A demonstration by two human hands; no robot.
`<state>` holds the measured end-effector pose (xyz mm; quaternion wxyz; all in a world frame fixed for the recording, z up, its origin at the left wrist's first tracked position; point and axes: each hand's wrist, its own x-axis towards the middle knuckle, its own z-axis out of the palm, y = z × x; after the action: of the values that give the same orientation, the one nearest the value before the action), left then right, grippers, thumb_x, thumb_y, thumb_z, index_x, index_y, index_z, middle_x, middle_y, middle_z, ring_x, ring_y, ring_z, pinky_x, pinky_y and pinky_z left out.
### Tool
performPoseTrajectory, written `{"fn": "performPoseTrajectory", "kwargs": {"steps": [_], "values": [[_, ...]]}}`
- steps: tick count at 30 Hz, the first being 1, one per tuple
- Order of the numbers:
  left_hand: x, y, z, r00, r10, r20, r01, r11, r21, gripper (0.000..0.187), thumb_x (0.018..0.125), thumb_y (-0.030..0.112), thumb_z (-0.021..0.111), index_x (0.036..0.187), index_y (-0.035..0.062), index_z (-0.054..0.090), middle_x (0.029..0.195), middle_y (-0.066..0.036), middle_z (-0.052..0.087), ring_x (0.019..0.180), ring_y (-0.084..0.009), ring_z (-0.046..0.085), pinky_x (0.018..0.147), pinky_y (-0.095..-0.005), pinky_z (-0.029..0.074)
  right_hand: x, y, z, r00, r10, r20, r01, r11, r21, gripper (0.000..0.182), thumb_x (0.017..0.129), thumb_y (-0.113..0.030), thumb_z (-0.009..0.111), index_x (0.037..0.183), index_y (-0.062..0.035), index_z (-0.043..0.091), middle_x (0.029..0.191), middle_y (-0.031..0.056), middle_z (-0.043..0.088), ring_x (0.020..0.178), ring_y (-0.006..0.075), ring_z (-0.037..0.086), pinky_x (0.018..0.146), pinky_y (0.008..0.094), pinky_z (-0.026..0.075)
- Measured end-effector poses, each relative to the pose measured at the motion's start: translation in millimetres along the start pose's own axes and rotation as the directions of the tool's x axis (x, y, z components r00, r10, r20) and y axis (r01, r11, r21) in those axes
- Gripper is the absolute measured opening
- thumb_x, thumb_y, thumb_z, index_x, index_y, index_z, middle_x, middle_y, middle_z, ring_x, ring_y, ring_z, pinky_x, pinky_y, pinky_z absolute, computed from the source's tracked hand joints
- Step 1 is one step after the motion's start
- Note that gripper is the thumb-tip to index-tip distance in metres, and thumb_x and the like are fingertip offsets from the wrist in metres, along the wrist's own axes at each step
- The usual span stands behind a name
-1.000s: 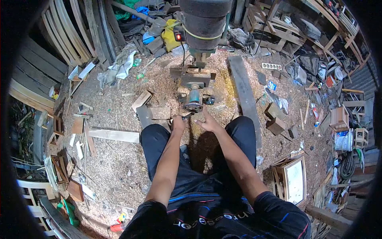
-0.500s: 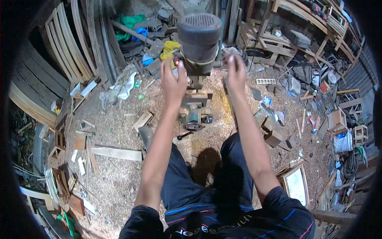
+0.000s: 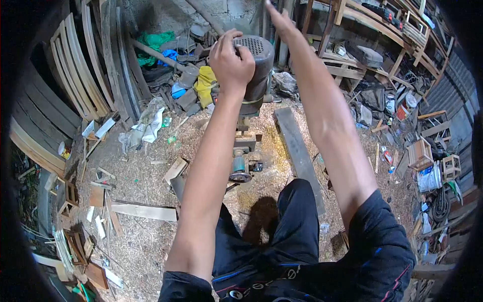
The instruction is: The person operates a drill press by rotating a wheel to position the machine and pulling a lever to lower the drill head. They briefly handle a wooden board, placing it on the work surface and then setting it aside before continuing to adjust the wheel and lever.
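A dark cylindrical motor (image 3: 259,83) with a vented cap stands upright at the top centre. My left hand (image 3: 231,60) rests on the left side of its cap, fingers spread over the top edge. Raised to the right of the motor, my right hand (image 3: 280,20) holds nothing, its fingers stretched out near the top edge of the view. Below the motor sits a machine part with a green body (image 3: 239,163) and a round handwheel (image 3: 240,177). A long grey board (image 3: 299,151) lies on the floor to the right of the machine.
Wood shavings cover the floor (image 3: 146,189). Curved wooden slats (image 3: 75,65) lean at the left. A yellow cloth (image 3: 205,85) lies behind the machine, left of the motor. Small wooden frames (image 3: 420,155) and a wooden rack (image 3: 372,25) stand at the right.
My left hand has moved up onto the motor cap. My right hand has risen and reached farther forward. The view has shifted, and the grey board now shows plainly.
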<state>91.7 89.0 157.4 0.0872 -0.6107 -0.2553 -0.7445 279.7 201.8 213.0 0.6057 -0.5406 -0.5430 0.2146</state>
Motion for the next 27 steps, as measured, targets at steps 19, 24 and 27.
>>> {"fn": "performPoseTrajectory", "kwargs": {"steps": [19, 24, 27], "values": [[-31.8, 5.4, -12.4, 0.993, -0.107, 0.056, 0.109, 0.993, -0.034, 0.025, 0.078, 0.012, 0.053, 0.095, 0.0037, 0.07, 0.1, -0.016, 0.071, 0.097, -0.0348, 0.066, 0.088, -0.0398, 0.05, -225.4, -27.2, -24.2, 0.965, -0.161, -0.207, 0.245, 0.837, 0.489, 0.029, 0.095, -0.024, 0.048, 0.077, -0.0014, 0.052, 0.069, 0.0082, 0.051, 0.065, 0.0177, 0.048, 0.064, 0.032, 0.039], [-26.3, 12.2, -19.3, 0.994, -0.093, 0.062, 0.093, 0.996, 0.003, 0.026, 0.077, 0.009, 0.05, 0.094, -0.0019, 0.068, 0.099, -0.022, 0.069, 0.097, -0.0404, 0.065, 0.089, -0.045, 0.052, -247.9, -27.3, -19.5, 0.952, -0.156, -0.264, 0.282, 0.785, 0.552, 0.038, 0.096, -0.024, 0.049, 0.066, -0.0018, 0.055, 0.062, 0.0029, 0.052, 0.06, 0.0111, 0.046, 0.058, 0.0275, 0.034], [-29.3, 7.7, -17.7, 0.999, -0.025, 0.043, 0.025, 1.0, 0.003, 0.025, 0.077, 0.009, 0.051, 0.093, -0.0018, 0.067, 0.099, -0.022, 0.069, 0.1, -0.0409, 0.064, 0.091, -0.0453, 0.051, -259.3, -20.8, -18.9, 0.937, -0.199, -0.287, 0.332, 0.767, 0.55, 0.036, 0.096, -0.021, 0.05, 0.066, -0.0012, 0.053, 0.064, 0.0029, 0.051, 0.063, 0.0114, 0.046, 0.06, 0.0276, 0.034]]}}
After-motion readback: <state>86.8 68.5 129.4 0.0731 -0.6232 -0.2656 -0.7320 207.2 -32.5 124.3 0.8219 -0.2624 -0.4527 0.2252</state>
